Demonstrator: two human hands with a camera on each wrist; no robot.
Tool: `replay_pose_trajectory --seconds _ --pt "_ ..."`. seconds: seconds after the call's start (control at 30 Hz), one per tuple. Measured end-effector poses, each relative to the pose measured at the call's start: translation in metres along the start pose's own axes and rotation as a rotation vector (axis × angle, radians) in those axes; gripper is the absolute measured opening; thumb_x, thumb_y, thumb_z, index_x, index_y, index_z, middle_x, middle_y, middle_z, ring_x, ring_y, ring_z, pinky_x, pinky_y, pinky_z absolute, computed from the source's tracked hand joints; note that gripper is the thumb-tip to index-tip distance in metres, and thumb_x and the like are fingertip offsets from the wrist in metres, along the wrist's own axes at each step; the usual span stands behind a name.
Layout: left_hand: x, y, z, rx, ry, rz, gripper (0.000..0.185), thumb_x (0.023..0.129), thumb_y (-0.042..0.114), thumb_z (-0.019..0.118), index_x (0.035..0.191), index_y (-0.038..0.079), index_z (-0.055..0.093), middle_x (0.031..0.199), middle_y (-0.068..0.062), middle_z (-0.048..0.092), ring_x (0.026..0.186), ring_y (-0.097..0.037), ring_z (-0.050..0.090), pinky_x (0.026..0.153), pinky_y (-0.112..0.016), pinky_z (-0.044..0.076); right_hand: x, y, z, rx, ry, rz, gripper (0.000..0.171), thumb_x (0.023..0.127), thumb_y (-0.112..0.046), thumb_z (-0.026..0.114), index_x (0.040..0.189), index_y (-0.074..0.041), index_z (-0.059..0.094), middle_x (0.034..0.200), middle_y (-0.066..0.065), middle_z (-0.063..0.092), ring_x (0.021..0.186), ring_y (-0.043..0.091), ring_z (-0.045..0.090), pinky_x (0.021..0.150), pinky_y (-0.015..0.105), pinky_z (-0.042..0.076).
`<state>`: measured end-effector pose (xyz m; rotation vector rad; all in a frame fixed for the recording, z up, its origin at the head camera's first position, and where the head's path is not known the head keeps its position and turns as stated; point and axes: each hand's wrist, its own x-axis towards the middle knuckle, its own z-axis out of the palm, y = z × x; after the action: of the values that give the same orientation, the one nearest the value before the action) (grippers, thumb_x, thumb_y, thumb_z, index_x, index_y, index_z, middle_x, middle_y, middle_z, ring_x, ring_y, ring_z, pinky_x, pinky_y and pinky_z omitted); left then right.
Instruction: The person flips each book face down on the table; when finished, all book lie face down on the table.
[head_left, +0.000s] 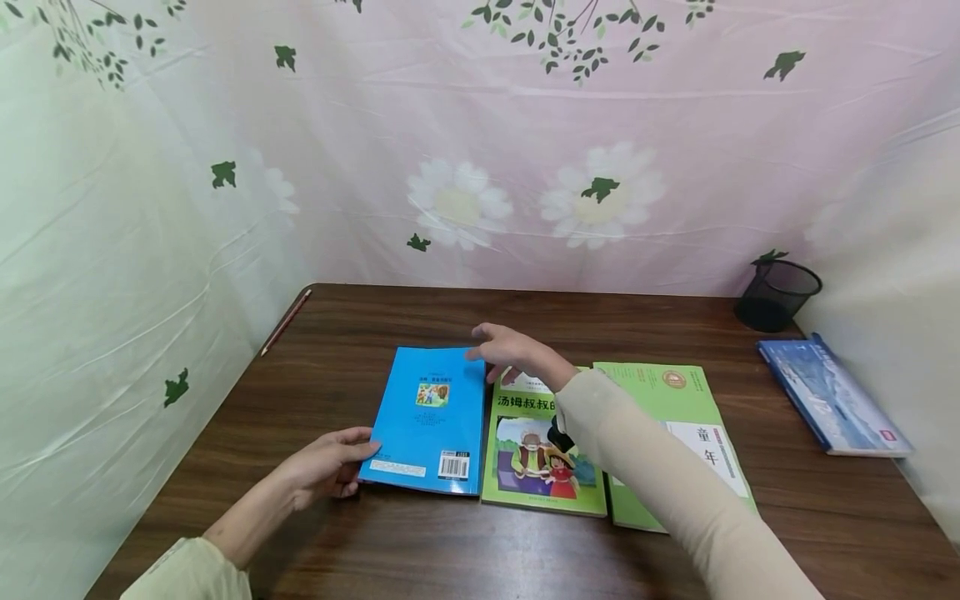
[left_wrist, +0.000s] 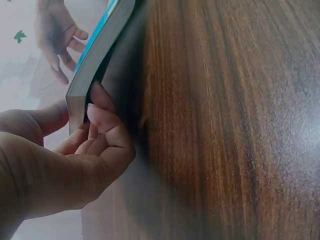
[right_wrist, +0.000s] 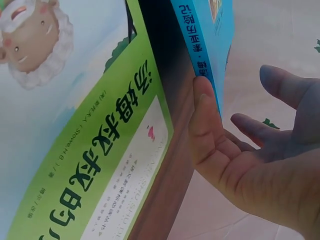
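A blue book (head_left: pixel 431 417), back cover up with a barcode, lies on the brown table. My left hand (head_left: pixel 330 467) pinches its lower left edge, thumb on the cover and fingers curled underneath; in the left wrist view the page block (left_wrist: pixel 92 72) shows raised off the wood there. My right hand (head_left: pixel 517 350) is spread over the book's upper right corner. In the right wrist view its fingertips are right at the blue spine (right_wrist: pixel 192 37), thumb apart. Beside the blue book, partly under my right forearm, is a green-covered book (head_left: pixel 543 454) with a cartoon picture.
Another green book (head_left: pixel 652 379) lies to the right, partly hidden by my right sleeve. Farther right are a blue-and-white book (head_left: pixel 832 400) and a black mesh pen holder (head_left: pixel 776 296). A pencil (head_left: pixel 287 322) lies along the left table edge. Patterned cloth (head_left: pixel 360 167) hangs behind.
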<state>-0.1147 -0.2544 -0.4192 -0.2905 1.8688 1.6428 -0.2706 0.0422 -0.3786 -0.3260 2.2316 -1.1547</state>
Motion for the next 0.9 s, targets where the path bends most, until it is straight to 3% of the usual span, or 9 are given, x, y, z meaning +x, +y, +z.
replay_pose_trajectory --seconds 0.37,0.73,0.9 --pt "0.005 -0.002 0.000 0.023 0.042 -0.016 0.062 0.102 0.032 0.059 0.151 0.002 0.036 0.088 0.000 0.069 0.070 -0.011 0.058 0.064 -0.025 0.050 0.005 0.008 0.002 0.007 -0.008 0.011 0.063 0.101 -0.032 0.058 0.155 -0.014 0.032 0.151 0.016 0.044 0.092 0.030 0.071 0.075 0.039 0.057" --pt "0.008 -0.002 0.005 0.113 0.178 -0.028 0.056 0.100 0.027 0.061 0.147 0.001 0.045 0.096 -0.005 0.071 0.074 -0.014 0.061 0.064 -0.025 0.052 0.008 0.011 0.004 0.005 -0.010 0.021 0.061 0.101 -0.032 0.057 0.153 -0.012 0.034 0.150 0.017 0.045 0.091 0.029 0.070 0.075 0.038 0.058" --pt "0.009 -0.001 0.005 0.146 0.206 -0.031 0.054 0.100 0.027 0.061 0.145 0.001 0.047 0.100 -0.007 0.069 0.076 -0.015 0.060 0.063 -0.026 0.053 0.007 0.011 0.004 -0.005 -0.009 0.026 0.060 0.101 -0.033 0.058 0.153 -0.011 0.035 0.147 0.018 0.048 0.090 0.030 0.070 0.075 0.038 0.058"
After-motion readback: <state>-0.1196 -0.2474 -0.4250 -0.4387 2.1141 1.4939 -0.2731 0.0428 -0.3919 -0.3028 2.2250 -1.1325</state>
